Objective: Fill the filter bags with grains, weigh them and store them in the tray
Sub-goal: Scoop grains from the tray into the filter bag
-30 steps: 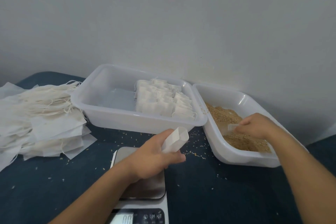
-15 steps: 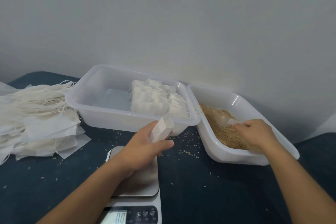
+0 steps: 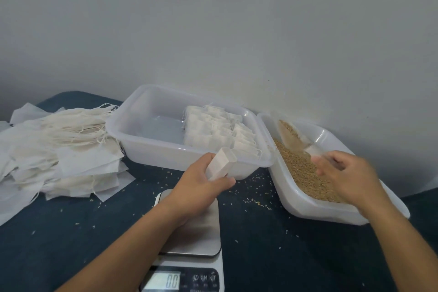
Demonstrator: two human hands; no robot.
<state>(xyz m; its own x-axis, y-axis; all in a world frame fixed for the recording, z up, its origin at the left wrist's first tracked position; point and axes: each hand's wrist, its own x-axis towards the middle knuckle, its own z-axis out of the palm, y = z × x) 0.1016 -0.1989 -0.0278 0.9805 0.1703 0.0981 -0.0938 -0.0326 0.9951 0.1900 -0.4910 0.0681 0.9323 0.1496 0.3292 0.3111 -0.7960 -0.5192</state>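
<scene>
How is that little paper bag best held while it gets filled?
Hold the filter bag round its lower body, from below and the left, as the left hand does. Its mouth stands open, tilted toward the grain tray, so squeezing the top would close it.

scale display (image 3: 165,280) reading "00", small button labels beside it too blurred to read

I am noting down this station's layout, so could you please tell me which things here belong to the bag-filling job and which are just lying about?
In use:
- left hand holding an open filter bag
- right hand at a scoop in the grain tub
- storage tray with filled bags
- scale
- empty bags

Lying about:
- spilled grains
</scene>
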